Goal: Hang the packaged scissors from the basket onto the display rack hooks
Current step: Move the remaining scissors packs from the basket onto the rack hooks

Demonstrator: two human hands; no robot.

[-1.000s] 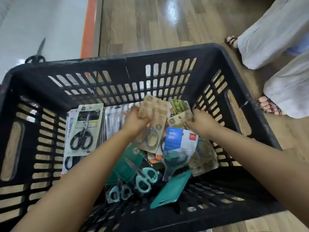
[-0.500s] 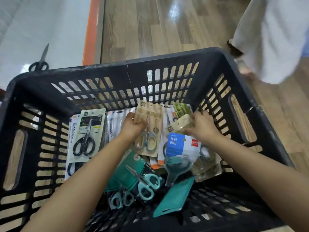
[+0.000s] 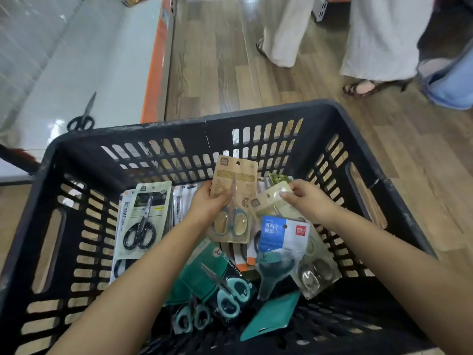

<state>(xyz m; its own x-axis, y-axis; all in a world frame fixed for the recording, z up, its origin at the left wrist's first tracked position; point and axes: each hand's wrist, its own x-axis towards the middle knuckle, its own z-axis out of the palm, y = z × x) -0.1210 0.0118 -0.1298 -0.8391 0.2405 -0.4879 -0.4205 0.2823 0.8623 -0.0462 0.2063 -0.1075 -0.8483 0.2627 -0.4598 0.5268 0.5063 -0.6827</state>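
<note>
Left hand [image 3: 207,204] grips the kraft-card scissors pack [image 3: 234,198] upright, hang-hole clear; right hand [image 3: 307,198] pinches a clear blister pack [image 3: 272,198] inside the black slotted basket [image 3: 256,119].

You are reaching both arms into the basket [image 3: 256,119]. Your left hand [image 3: 208,204] is holding a carded scissors pack [image 3: 234,198] upright at the middle, and your right hand [image 3: 308,198] is pinching a blister pack [image 3: 271,198] just right of it. More scissors packs [image 3: 143,219] are lying left of and below your hands. Loose scissors [image 3: 83,116] are lying on the shelf [image 3: 76,60] behind the basket's left corner.
</note>
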